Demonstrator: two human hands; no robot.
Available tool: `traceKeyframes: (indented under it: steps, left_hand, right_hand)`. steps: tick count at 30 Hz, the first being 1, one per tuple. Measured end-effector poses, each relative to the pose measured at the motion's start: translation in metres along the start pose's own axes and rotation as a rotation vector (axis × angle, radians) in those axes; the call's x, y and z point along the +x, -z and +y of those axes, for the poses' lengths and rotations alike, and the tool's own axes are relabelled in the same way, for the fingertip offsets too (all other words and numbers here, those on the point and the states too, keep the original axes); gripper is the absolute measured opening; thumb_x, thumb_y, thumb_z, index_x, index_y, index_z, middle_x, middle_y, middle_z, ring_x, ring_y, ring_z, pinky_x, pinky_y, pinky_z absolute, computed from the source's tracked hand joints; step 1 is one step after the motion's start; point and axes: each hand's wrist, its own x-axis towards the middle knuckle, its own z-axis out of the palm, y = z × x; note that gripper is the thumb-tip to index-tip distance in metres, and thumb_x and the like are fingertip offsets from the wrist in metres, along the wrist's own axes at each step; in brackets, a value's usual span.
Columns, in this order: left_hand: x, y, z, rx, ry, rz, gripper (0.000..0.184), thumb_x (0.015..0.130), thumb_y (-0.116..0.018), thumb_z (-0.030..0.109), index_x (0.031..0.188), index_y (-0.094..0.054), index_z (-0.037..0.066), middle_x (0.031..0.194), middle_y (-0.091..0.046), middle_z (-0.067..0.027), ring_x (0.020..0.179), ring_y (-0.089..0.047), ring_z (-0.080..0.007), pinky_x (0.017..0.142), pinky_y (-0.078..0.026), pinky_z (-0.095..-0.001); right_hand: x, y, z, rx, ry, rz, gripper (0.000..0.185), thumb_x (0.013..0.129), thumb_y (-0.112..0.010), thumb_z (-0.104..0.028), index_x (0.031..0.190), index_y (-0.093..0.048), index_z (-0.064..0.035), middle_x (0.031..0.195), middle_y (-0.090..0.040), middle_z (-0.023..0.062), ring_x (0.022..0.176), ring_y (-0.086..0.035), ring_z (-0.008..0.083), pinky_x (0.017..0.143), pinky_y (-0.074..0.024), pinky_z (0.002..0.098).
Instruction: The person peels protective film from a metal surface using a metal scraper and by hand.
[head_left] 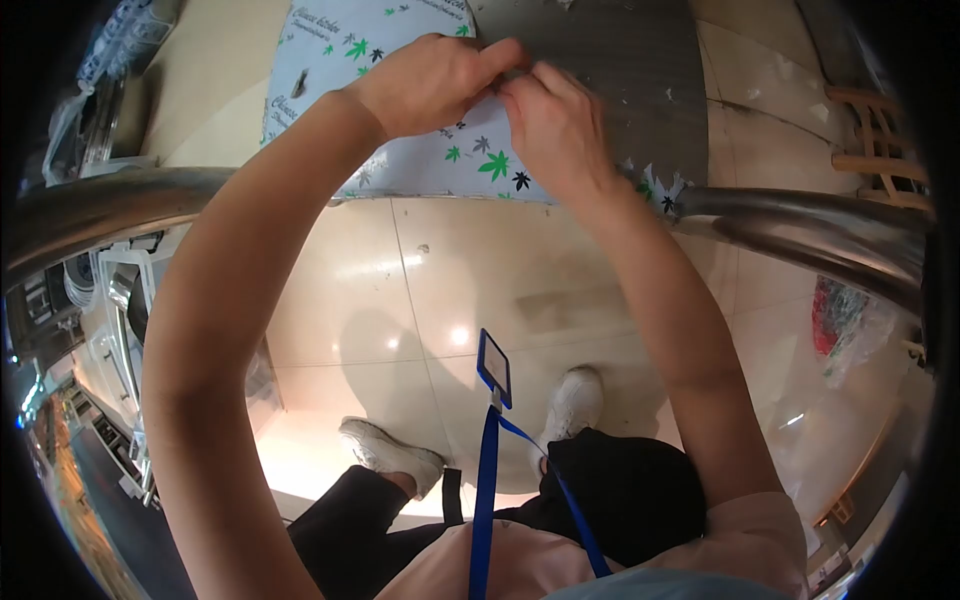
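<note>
A pale sheet [330, 60] printed with green and black leaves and lettering covers the left part of a dark flat panel [650, 90]. My left hand [435, 85] lies over the sheet's edge with its fingers closed. Right beside it, my right hand [555, 125] is closed too, and the fingertips of both meet at that edge. They appear to pinch the sheet there, though the pinched part is mostly hidden. A torn scrap of the same print [660, 190] clings to the panel's near right corner.
Metal tubes run beside the panel, one on the left [130, 205] and one on the right [810, 225]. A wooden rack [880, 150] stands at the right, above a red item in clear plastic [835, 320]. A badge [494, 368] hangs from my neck over the tiled floor [350, 260].
</note>
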Motion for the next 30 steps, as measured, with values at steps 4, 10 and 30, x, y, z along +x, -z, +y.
traceKeyframes:
  steps: [4,10,30]
  left_hand:
    - [0.004,0.007,0.002,-0.041,-0.013,-0.029,0.026,0.076,-0.056,0.001,0.099,-0.045,0.006,0.079,-0.062,-0.0127,0.072,-0.060,-0.0306,0.059,-0.048,-0.0360]
    - [0.001,0.009,0.001,-0.131,0.031,-0.011,0.023,0.077,-0.052,0.002,0.099,-0.045,0.007,0.075,-0.062,-0.0110,0.070,-0.059,-0.0315,0.060,-0.046,-0.0385]
    - [0.000,0.016,0.009,-0.241,-0.059,-0.070,0.025,0.075,-0.054,0.006,0.096,-0.041,0.003,0.067,-0.060,-0.0132,0.063,-0.059,-0.0330,0.056,-0.047,-0.0388]
  right_hand:
    - [-0.009,0.002,-0.006,-0.012,-0.116,0.067,0.008,0.071,-0.051,-0.002,0.075,-0.057,0.0017,0.082,-0.054,0.0164,0.082,-0.054,0.0313,0.070,-0.0461,0.0373]
    - [-0.010,-0.005,-0.001,-0.100,-0.061,-0.044,0.006,0.069,-0.054,-0.002,0.072,-0.056,0.0027,0.082,-0.053,0.0152,0.078,-0.054,0.0297,0.069,-0.0468,0.0347]
    - [-0.018,0.001,-0.005,-0.156,-0.074,-0.042,0.008,0.069,-0.055,-0.004,0.074,-0.059,0.0009,0.080,-0.054,0.0138,0.078,-0.055,0.0291,0.068,-0.0477,0.0366]
